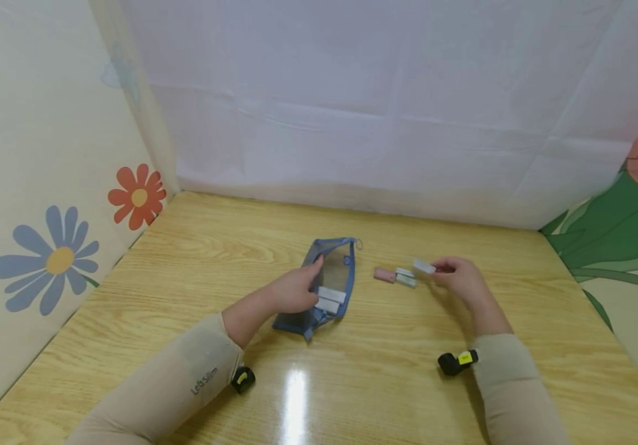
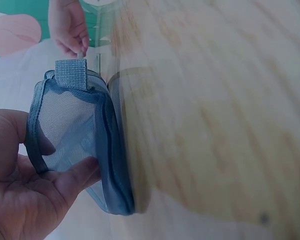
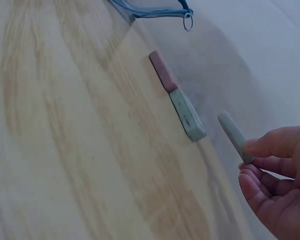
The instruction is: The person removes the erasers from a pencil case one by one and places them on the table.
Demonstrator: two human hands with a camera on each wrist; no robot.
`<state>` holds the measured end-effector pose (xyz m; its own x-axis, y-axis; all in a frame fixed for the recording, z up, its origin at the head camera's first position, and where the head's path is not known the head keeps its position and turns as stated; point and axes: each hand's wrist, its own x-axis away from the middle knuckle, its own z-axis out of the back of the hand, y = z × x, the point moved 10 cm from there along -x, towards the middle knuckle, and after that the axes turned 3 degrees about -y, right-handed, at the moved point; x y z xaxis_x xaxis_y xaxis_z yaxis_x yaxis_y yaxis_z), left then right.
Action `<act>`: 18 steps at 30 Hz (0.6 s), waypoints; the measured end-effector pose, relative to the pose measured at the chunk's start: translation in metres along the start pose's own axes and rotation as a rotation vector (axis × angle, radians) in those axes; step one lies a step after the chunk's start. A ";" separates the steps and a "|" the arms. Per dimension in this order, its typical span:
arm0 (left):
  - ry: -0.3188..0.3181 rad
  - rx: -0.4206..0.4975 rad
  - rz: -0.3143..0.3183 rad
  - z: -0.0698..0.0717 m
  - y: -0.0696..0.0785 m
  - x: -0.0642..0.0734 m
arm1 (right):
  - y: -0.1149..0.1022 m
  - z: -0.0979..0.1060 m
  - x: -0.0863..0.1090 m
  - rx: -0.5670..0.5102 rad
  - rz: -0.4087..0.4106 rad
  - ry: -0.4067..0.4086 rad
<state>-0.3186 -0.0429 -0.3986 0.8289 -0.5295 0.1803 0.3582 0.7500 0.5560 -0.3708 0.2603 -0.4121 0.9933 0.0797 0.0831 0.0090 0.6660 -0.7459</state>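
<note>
Blue mesh is forming the open pouch (image 1: 334, 272), which is sitting on the wood-grained tabletop (image 1: 213, 241) with its mouth gaping toward the right and a small ring (image 1: 359, 245) hanging at its far corner. Inside, pale blocks (image 1: 331, 295) are lying side by side near the end closer to the person. On the left hand (image 1: 294, 288), the grip is grasping the pouch by its edge, with a finger showing through the mesh in the left wrist view. On the right hand (image 1: 459, 280), the grip is pinching one end of a pale, flat block (image 1: 423, 266), which is hovering clear of the wood. Between the pouch and that hand, a pink block (image 1: 385, 274) and a pale green block (image 1: 406, 280) are resting on the tabletop, touching end to end, with the pink one lying nearer the pouch. Beyond everything, a white cloth (image 1: 380, 105) is hanging behind the tabletop, while a blue flower (image 1: 60, 260) and an orange flower (image 1: 139, 197) are decorating the left-hand wall.
</note>
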 end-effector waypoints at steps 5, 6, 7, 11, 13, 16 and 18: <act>-0.009 0.017 0.008 0.000 -0.001 0.000 | 0.009 0.001 0.000 0.021 -0.018 -0.010; -0.011 0.023 0.009 -0.001 -0.001 0.000 | 0.010 0.001 0.000 0.028 -0.019 -0.010; -0.010 0.023 0.009 -0.001 -0.001 0.000 | 0.011 0.001 0.001 0.037 -0.020 -0.011; -0.010 0.011 0.005 -0.001 -0.001 0.000 | 0.012 0.003 0.003 0.058 0.002 -0.008; -0.007 0.006 0.002 0.000 0.001 0.000 | 0.012 0.002 0.004 0.061 0.014 -0.012; -0.009 0.006 0.007 0.000 0.001 0.002 | 0.014 0.001 0.005 0.054 0.015 -0.020; -0.010 0.014 0.011 0.000 0.002 0.003 | 0.014 0.000 0.006 0.052 0.012 -0.026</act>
<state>-0.3159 -0.0431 -0.3972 0.8285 -0.5250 0.1947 0.3426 0.7503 0.5653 -0.3651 0.2701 -0.4216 0.9901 0.1061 0.0921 -0.0092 0.7027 -0.7114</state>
